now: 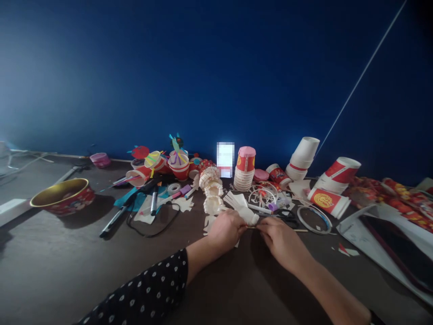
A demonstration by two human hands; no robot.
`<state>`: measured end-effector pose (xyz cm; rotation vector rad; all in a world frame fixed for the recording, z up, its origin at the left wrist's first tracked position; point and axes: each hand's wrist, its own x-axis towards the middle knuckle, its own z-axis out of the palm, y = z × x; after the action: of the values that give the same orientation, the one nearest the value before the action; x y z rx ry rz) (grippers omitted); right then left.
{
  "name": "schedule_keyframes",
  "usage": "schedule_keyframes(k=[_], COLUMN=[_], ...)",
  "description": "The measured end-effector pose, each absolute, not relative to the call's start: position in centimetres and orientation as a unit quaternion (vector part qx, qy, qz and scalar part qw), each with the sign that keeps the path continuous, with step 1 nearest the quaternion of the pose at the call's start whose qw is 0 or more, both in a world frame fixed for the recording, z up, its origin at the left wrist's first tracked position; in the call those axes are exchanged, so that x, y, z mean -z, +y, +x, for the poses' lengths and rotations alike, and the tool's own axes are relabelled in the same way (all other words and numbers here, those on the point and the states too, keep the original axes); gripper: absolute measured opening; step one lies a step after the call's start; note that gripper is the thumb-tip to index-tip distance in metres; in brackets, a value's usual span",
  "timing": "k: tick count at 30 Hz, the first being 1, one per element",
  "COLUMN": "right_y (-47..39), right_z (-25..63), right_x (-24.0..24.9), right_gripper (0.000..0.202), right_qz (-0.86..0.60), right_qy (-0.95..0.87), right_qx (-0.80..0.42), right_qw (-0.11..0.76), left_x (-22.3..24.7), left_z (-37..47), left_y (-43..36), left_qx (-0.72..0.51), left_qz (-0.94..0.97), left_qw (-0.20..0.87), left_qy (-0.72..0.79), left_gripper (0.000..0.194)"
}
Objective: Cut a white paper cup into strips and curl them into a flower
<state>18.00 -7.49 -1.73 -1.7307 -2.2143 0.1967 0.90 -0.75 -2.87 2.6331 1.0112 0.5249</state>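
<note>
My left hand and my right hand meet just above the dark table, fingers closed in a pinch. Between the fingertips runs a thin, pale stick, its far end showing past my right hand. Against it, right behind the fingers, is a piece of white paper cut into fanned strips, with a rolled end. Whether the fingers also grip this paper is hard to make out. Left of it stretches a curved row of cut white cup rings.
Stacked paper cups stand behind my hands, with more leaning cups to the right. Scissors, markers, tape and scraps clutter the middle. A gold-lined bowl sits left; a dark phone lies right.
</note>
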Motion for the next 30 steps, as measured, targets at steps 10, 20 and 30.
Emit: schedule_keyframes(k=[10,20,30], right_y=[-6.5,-6.6,-6.4], right_z=[18.1,20.2,17.9], right_x=[2.0,1.5,1.6], right_gripper=[0.022,0.021,0.025], right_qz=[-0.595,-0.629,-0.574], right_qy=[-0.78,-0.768,-0.777], right_qx=[-0.032,-0.009,0.022], right_qw=[0.19,0.116,0.258], left_x=[2.8,3.0,3.1], left_z=[0.8,0.8,0.8], left_y=[-0.7,-0.6,-0.7], left_qx=[-0.189,-0.19,-0.196], left_qz=[0.907,0.904,0.904], left_qw=[0.154,0.149,0.14], left_qy=[0.344,0.353,0.354], left_gripper=[0.011,0.013,0.014])
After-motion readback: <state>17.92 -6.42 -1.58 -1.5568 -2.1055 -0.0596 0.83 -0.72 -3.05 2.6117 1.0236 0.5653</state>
